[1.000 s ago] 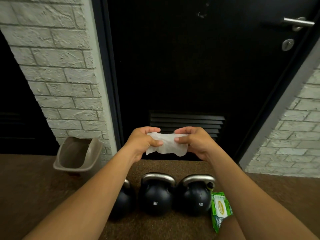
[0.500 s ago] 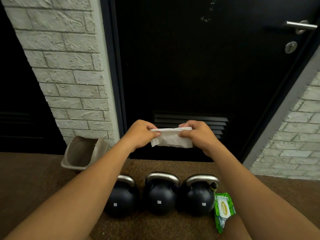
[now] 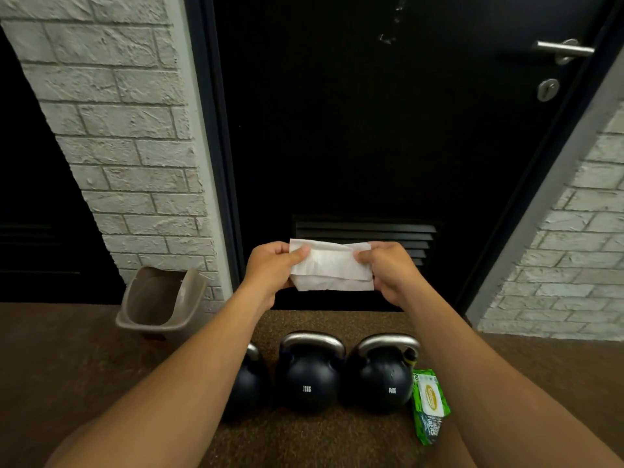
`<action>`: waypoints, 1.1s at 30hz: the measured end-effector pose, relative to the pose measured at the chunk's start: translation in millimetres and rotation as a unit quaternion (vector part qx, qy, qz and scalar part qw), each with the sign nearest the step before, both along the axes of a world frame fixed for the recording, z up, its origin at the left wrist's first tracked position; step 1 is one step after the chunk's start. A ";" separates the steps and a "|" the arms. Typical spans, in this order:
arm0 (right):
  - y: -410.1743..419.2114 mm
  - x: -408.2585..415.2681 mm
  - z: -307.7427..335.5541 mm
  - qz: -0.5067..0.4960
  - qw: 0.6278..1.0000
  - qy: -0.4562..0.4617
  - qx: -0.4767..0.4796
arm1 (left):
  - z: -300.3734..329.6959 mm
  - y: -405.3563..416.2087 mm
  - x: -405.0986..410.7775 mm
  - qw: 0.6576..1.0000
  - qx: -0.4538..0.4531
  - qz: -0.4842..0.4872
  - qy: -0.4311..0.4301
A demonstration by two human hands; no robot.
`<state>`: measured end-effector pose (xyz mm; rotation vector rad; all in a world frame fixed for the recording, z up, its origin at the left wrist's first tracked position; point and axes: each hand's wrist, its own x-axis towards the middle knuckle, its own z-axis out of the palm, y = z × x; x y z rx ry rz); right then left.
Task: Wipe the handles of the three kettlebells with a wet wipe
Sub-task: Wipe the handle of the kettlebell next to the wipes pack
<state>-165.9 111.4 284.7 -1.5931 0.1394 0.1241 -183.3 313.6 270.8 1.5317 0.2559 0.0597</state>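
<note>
A white wet wipe [image 3: 332,268] is stretched between my two hands, well above the floor. My left hand [image 3: 271,270] pinches its left end and my right hand [image 3: 388,270] pinches its right end. Three black kettlebells with steel handles stand in a row on the brown carpet below. The middle kettlebell [image 3: 309,383] and the right kettlebell [image 3: 383,380] show fully. My left forearm hides most of the left kettlebell [image 3: 248,386].
A green pack of wipes [image 3: 429,405] lies on the carpet right of the kettlebells. A beige plastic bin [image 3: 158,304] stands at the left against the white brick wall [image 3: 128,146]. A black door [image 3: 371,130] with a vent stands behind.
Both hands have spread the wipe wider and flatter between them. The view has shifted slightly, and my left forearm now covers more of the left kettlebell.
</note>
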 end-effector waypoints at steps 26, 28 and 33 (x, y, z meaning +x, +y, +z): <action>-77.9 -33.9 -90.6 -0.087 0.985 0.071 0.131 | -47.4 -115.9 -12.6 0.982 0.073 -0.174 0.033; -87.8 -29.0 -99.4 -0.095 0.983 0.081 0.133 | -62.7 -125.0 -4.0 0.980 0.109 -0.163 0.033; -108.9 -16.1 -124.6 -0.068 0.984 0.105 0.124 | -96.4 -144.1 17.2 0.977 0.079 -0.181 0.080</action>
